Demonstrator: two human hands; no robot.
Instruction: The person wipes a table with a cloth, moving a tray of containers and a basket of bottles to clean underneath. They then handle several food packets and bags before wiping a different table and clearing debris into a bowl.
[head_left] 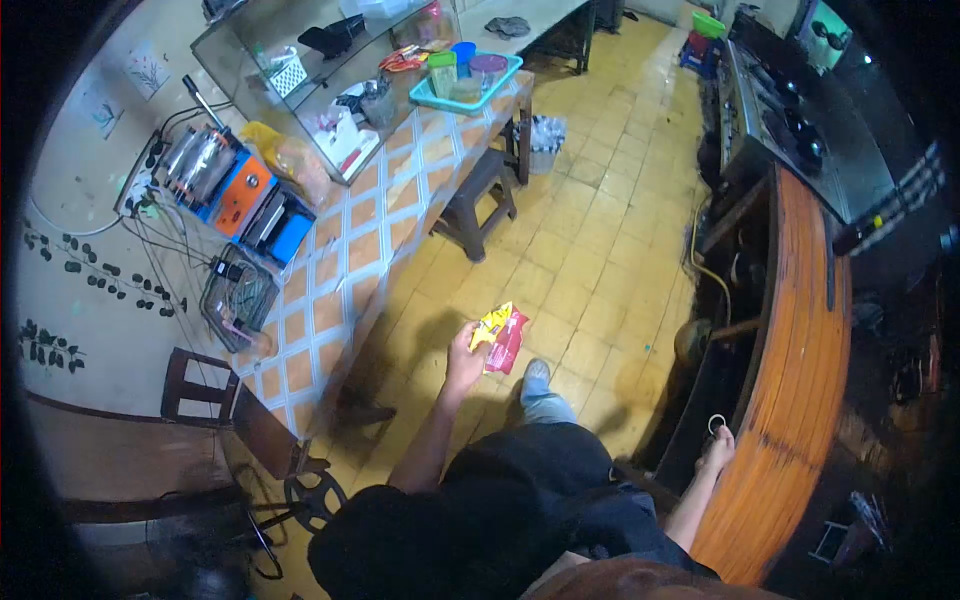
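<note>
My left hand [463,358] is closed on two crumpled sachets, held out over the floor in front of me. One is a yellow packet [492,325] and the other a red packet [505,345] with pale print too small to read. To the right, beside the edge of the wooden counter [790,400], my right hand [717,452] grips a small white ring [717,424]. What kind of ring it is I cannot make out. Part of that hand's fingers is hidden.
Left stands a table with a checked cover [345,250], bearing an orange and blue machine [240,195], a wire basket [238,300] and a turquoise tray [475,105] with containers. A dark stool [470,215] sits beside it. A stove [790,120] adjoins the counter; a yellow hose [705,262] lies below.
</note>
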